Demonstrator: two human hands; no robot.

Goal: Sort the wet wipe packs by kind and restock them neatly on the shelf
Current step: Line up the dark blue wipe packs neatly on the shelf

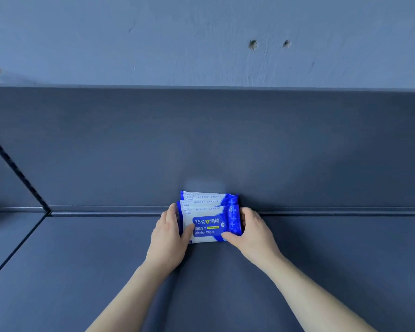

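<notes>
**A:** what step's this?
**B:** restocking, I'd guess. The left hand [168, 232] and right hand [252, 232] clasp the ends of the front alcohol wipe pack [207, 227]; three packs [207, 200] overlap on the shelf [82, 248] by its back wall [201, 144]. Next probably squaring edges.

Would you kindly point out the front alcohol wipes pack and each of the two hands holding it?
front alcohol wipes pack [210, 226]: head view, on its blue label.
left hand [169, 236]: head view, on the back of the hand.
right hand [252, 233]: head view, on the back of the hand.
</notes>
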